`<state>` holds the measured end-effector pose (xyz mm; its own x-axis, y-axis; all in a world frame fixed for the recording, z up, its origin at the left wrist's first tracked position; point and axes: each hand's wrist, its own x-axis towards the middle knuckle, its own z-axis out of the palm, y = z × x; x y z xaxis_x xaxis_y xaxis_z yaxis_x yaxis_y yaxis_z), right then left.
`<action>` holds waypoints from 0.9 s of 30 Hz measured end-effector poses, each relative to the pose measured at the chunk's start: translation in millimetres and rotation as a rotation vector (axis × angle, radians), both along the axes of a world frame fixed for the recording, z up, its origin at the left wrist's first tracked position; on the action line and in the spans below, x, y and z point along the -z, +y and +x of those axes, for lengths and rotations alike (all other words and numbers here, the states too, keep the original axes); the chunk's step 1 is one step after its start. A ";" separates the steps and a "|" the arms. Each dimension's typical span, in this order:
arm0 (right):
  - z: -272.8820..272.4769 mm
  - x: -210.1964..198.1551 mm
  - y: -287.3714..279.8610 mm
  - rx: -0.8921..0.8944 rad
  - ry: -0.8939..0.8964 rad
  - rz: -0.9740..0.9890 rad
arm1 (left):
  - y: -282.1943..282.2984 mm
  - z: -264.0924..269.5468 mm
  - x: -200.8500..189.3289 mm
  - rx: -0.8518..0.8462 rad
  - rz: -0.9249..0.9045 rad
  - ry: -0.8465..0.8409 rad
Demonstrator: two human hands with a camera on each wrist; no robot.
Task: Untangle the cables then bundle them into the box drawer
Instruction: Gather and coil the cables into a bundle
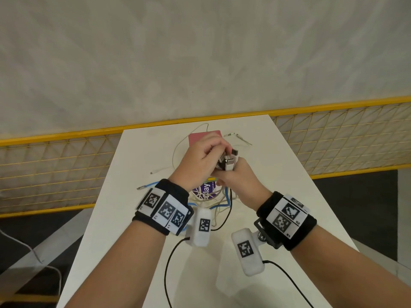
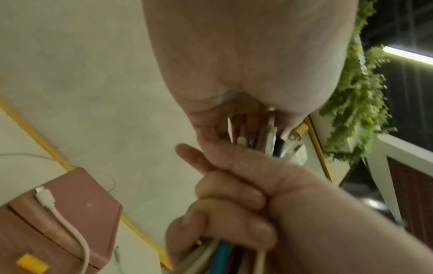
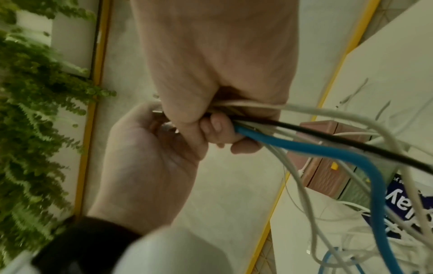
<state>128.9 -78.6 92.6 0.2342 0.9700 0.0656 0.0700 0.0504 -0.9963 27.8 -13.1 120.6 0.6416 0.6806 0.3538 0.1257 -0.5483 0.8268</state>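
Note:
Above the middle of the white table (image 1: 278,174), both hands meet on a bundle of cables (image 1: 229,162). My right hand (image 1: 231,176) grips the bundle in a fist just below the plugs; blue, black and white cables (image 3: 304,146) hang from it to a tangle (image 1: 213,201) on the table. My left hand (image 1: 211,152) curls its fingers over the plug ends (image 2: 257,133) on top. Behind the hands stands the pink drawer box (image 1: 204,135), its drawer with a yellow tab (image 2: 31,263) closed. A white cable plug (image 2: 45,197) lies on the box.
A purple printed card (image 1: 205,188) lies under the tangle. Loose white cable (image 1: 178,150) loops left of the box, and a thin cable end (image 1: 242,138) lies to its right. A yellow mesh railing (image 1: 66,165) runs behind the table.

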 end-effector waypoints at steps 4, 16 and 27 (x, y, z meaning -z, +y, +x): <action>1.3 -0.4 2.1 -0.028 0.011 -0.033 | -5.9 8.6 5.1 0.100 0.180 0.094; 4.6 12.6 -11.1 -0.205 -0.182 0.078 | 25.4 7.6 -16.5 -0.243 0.116 -0.085; 25.3 0.2 7.4 -0.216 -0.578 0.025 | 8.0 -0.2 31.2 -0.040 0.610 0.251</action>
<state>154.2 -71.2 92.4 -0.0473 0.9881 0.1467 0.5843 0.1464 -0.7982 27.6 -5.1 89.4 0.7335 0.4301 0.5263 0.3040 -0.9002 0.3119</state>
